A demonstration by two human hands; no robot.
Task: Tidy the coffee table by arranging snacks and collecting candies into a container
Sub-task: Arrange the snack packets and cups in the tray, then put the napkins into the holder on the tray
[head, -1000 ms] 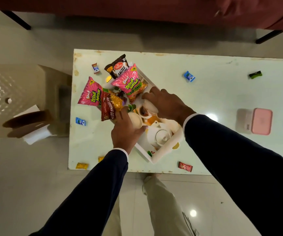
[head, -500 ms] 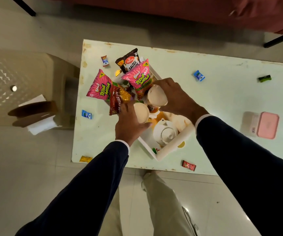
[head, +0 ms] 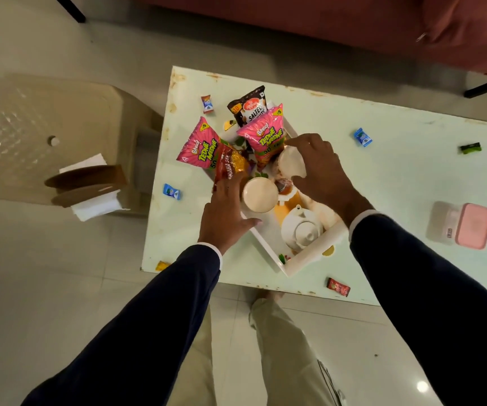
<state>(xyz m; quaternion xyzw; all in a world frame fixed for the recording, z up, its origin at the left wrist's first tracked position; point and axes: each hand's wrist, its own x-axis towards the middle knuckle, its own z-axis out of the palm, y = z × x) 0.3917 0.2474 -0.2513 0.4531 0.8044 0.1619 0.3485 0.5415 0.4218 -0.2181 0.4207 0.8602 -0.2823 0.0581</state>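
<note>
From the head camera, a pale coffee table carries a white tray set at an angle near its left end. The left hand is closed around a cream cup, gripping it from the side above the tray's near-left edge. The right hand curls its fingers over a second cream cup, which is tilted, just beyond the first. A white teapot with its lid on sits in the tray nearest the person.

Snack packets crowd the tray's far end: two pink Bingo Tedhe Medhe packets, a red-and-yellow sev packet between them, and a dark salted peanuts packet at the back.

Wrapped candies lie scattered on the tabletop: a blue candy left of the tray, another blue one to the right, a red-and-white one near the far-left corner, a green candy further right, a red candy at the near edge, and a yellow one at the near-left corner. A container with a pink lid stands closed, well to the right.
</note>
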